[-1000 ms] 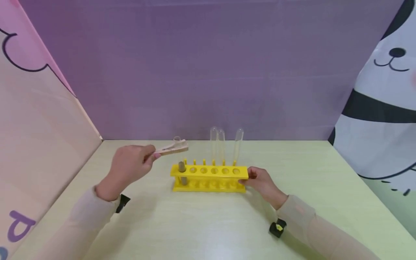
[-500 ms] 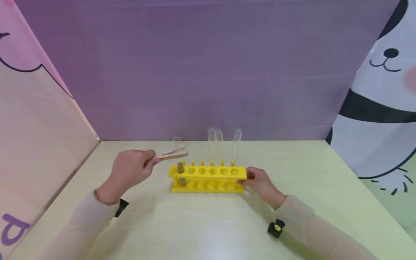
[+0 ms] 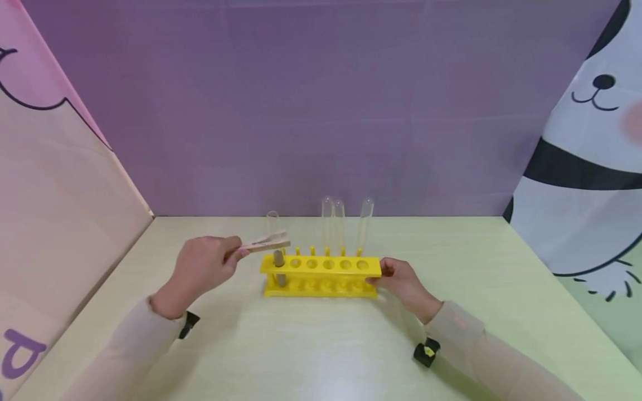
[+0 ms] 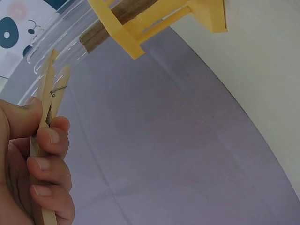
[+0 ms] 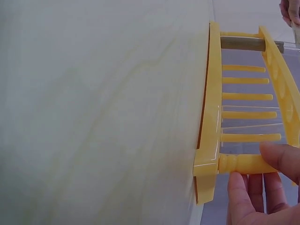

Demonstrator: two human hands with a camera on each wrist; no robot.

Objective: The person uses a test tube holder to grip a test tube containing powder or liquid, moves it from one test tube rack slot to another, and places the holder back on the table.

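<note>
Left of centre, our left hand (image 3: 207,262) curls round a wooden clamp (image 3: 266,244); our right hand (image 3: 405,284) grips the yellow rack (image 3: 321,272), likely steadying it.

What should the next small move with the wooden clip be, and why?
Probably center the wooden clip around the clear tube at the left end of the yellow rack, before any lift. The left hand has the clip overlapping the glass, but I can't tell whether it grips. The right hand holds the rack's other end, which should help steadiness.
</note>
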